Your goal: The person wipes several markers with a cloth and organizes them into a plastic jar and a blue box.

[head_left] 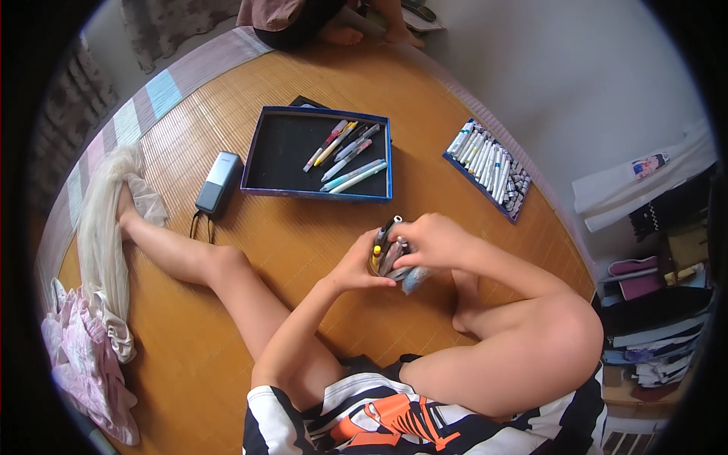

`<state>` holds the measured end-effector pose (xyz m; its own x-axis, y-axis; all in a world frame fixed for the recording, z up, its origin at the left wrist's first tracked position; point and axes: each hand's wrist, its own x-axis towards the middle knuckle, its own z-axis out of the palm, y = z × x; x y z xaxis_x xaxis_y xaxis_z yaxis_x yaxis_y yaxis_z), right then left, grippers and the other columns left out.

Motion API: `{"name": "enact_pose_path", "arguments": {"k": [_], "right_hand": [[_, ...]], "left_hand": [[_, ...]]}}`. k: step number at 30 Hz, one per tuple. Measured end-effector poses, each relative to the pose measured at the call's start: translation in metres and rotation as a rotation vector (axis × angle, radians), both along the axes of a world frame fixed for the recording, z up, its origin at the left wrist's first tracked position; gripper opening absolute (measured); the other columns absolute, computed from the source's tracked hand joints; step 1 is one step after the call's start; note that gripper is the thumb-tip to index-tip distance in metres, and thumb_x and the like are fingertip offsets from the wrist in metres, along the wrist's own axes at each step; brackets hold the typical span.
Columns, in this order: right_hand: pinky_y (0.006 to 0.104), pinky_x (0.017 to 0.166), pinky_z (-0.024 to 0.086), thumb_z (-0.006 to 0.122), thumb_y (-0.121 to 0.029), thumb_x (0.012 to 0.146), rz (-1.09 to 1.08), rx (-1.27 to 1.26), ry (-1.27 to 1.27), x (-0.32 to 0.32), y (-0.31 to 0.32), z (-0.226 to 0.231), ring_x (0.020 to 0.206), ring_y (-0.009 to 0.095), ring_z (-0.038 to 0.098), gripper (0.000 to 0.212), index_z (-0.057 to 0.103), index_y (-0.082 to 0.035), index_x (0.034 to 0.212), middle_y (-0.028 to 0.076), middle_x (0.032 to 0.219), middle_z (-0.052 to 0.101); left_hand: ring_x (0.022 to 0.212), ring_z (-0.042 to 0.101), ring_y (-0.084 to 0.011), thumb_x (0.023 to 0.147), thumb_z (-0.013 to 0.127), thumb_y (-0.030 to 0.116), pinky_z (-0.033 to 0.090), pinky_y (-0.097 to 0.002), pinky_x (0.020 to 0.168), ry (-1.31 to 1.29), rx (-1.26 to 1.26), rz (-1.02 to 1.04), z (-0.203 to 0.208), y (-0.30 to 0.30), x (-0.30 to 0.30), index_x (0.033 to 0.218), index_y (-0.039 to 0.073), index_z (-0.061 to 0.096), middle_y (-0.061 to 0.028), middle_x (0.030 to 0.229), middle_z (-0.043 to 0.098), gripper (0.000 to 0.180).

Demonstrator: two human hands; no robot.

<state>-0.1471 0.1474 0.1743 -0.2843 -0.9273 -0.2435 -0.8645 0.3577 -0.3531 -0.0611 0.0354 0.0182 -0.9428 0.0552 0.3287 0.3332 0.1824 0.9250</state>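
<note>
In front of my lap, my left hand is wrapped round the near left side of a cluster of pens, apparently in a round pen holder whose wall is mostly hidden. A yellow-tipped pen stands out among dark and grey ones. From the right, my right hand closes its fingers at the top of the cluster; which pen they grip is hidden. Below that hand a pale blue, fuzzy-looking piece sticks out. Just beyond, a blue-edged box tray with a black inside holds several pens, mostly toward its right side.
At the right lies a box of white markers. A grey power bank with a strap rests left of the tray. Sheer cloth and pink clothing lie far left. Another person's bare foot shows at the mat's far edge.
</note>
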Motion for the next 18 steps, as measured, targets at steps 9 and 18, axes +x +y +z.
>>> {"name": "enact_pose_path", "arguments": {"k": [9, 18], "right_hand": [[0.041, 0.081, 0.028, 0.067, -0.044, 0.048, -0.322, 0.129, 0.02, 0.006, 0.124, -0.081, 0.098, 0.037, 0.036, 0.056, 0.053, -0.006, 0.087, 0.023, 0.093, 0.047], [0.0344, 0.069, 0.04, 0.07, -0.039, 0.044, 0.028, -0.108, -0.335, -0.007, 0.046, -0.089, 0.085, 0.031, 0.048, 0.091, 0.026, -0.004, 0.115, 0.013, 0.104, 0.038]], "left_hand": [[0.087, 0.047, -0.0252, 0.055, 0.066, 0.015, 0.036, -0.0299, 0.076, -0.113, 0.11, 0.009, 0.015, 0.002, -0.01, 0.103, 0.004, 0.035, -0.0154, 0.093, 0.047, 0.058], [0.109, 0.03, -0.0308, 0.046, 0.075, 0.019, 0.025, -0.0349, 0.09, -0.021, 0.184, 0.035, 0.022, -0.001, 0.014, 0.109, 0.001, 0.031, -0.0174, 0.114, 0.034, 0.079]]}}
